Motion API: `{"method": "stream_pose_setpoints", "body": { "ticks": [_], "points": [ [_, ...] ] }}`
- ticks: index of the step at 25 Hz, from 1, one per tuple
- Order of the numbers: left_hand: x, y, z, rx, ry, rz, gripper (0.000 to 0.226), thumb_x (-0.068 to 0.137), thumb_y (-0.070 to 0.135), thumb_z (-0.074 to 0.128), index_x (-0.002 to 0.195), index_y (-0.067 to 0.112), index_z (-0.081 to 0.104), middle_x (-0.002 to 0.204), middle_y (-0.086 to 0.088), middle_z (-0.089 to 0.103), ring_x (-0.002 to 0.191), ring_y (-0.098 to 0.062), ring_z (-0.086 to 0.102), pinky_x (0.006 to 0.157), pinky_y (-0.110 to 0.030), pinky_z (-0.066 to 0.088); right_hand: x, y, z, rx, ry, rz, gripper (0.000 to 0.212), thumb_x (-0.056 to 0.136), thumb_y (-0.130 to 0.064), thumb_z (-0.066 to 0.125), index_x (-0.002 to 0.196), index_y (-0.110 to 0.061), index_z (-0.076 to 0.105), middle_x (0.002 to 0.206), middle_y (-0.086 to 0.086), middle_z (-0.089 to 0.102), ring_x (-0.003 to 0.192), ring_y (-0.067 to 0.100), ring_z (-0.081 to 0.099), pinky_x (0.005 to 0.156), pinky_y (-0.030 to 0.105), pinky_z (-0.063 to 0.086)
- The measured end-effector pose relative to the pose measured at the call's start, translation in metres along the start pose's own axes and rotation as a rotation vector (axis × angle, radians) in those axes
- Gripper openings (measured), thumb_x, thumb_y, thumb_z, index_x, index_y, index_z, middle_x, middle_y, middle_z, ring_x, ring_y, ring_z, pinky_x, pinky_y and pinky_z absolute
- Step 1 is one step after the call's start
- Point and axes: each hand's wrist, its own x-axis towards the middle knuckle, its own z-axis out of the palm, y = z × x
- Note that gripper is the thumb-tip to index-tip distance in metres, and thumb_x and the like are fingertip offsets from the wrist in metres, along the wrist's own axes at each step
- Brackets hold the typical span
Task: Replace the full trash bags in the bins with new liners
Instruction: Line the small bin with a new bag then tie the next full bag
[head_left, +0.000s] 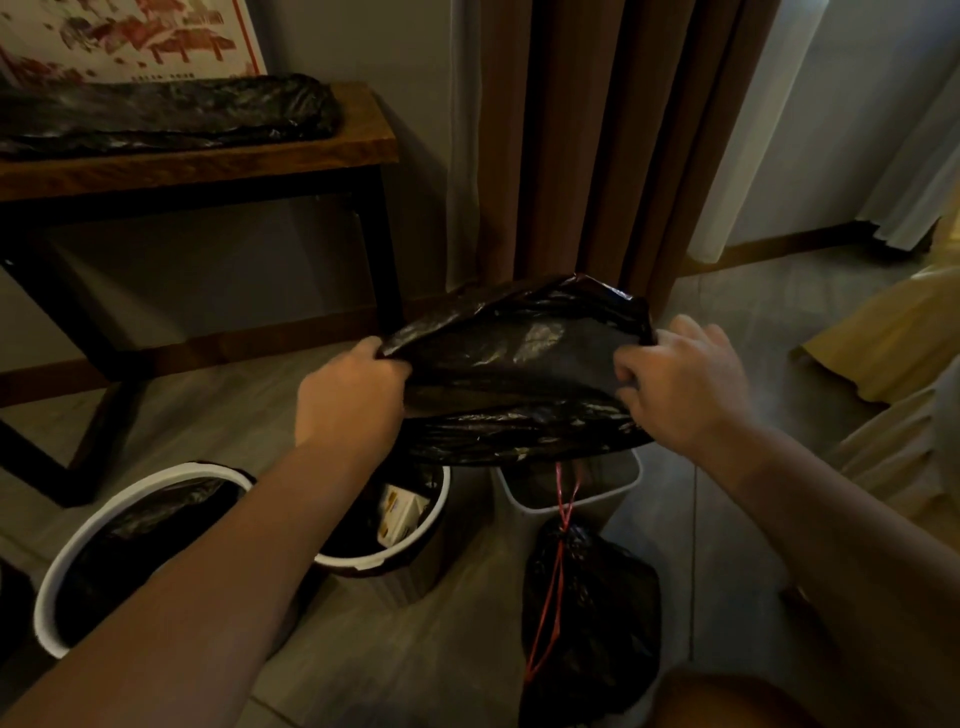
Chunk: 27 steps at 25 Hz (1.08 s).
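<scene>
- Both forearms reach forward and down, bare, backs of the hands up.
- Left hand (353, 395): fingers curled over, gripping the left edge of a black liner (519, 374); knuckles toward the camera.
- Right hand (680, 384): fingers bent, pinching the liner's right edge; thumb side turned inward.
- The liner is stretched between the two hands, crumpled and glossy, with its far side bulging upward. It is held in the air, not resting on anything.
- Straight below the liner is a square white bin (524, 499); only its near rim and right corner show under the plastic.
- Left of it is a round white bin (431, 525) with a dark bag inside and a pale box (400, 512) in it; the left forearm crosses its rim.
- Further left is another round bin (57, 577), lined in black.
- A tied full bag (587, 597) sits on the floor in front of the square bin, touching its base.
- A red cord (558, 561) runs from under the liner down across the bag.
- Wooden table (208, 156), upper left: flat black bags (166, 111) lie along its top, reaching near the right end.
- A brown curtain (597, 130) hangs behind.
</scene>
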Motion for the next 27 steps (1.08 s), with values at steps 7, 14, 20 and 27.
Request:
{"method": "stream_pose_setpoints", "body": {
  "ticks": [7, 14, 20, 27],
  "points": [
    [-0.012, -0.005, 0.019, 0.036, -0.29, -0.068, 0.031, 0.092, 0.015, 0.07, 0.122, 0.016, 0.063, 0.14, -0.013, 0.045, 0.089, -0.035, 0.069, 0.065, -0.04, 0.052, -0.024, 0.002, 0.01, 0.242, -0.087, -0.188, 0.029, 0.078, -0.005, 0.072, 0.08, -0.029, 0.055, 0.076, -0.007, 0.046, 0.077, 0.023, 0.051, 0.059, 0.04, 0.049],
    [-0.019, -0.004, 0.031, 0.092, -0.404, 0.112, 0.046, 0.094, 0.019, 0.071, 0.135, 0.035, 0.059, 0.129, -0.007, 0.035, 0.077, -0.024, 0.062, 0.06, -0.035, 0.049, -0.024, 0.013, 0.019, 0.106, -0.194, -0.095, 0.016, 0.081, -0.023, 0.074, 0.095, -0.032, 0.073, 0.102, -0.007, 0.028, 0.071, 0.01, 0.041, 0.052, 0.019, 0.024],
    [-0.022, 0.002, 0.032, 0.026, -0.316, -0.054, 0.02, 0.093, 0.037, 0.062, 0.076, 0.027, 0.058, 0.071, 0.009, 0.048, 0.06, -0.014, 0.052, 0.052, -0.03, 0.035, -0.027, 0.002, 0.019, -0.035, -0.256, 0.062, 0.011, 0.094, -0.031, 0.06, 0.088, -0.029, 0.068, 0.091, -0.007, 0.056, 0.063, 0.014, 0.054, 0.054, 0.029, 0.043],
    [-0.023, 0.019, 0.035, -0.067, -0.107, 0.107, 0.011, 0.079, 0.011, 0.077, 0.085, 0.019, 0.074, 0.086, -0.002, 0.06, 0.091, -0.027, 0.057, 0.063, -0.033, 0.04, -0.035, 0.005, 0.024, 0.017, -0.196, 0.126, 0.012, 0.079, -0.019, 0.077, 0.083, -0.028, 0.072, 0.081, -0.002, 0.06, 0.069, 0.02, 0.06, 0.052, 0.026, 0.036]
  ]
}}
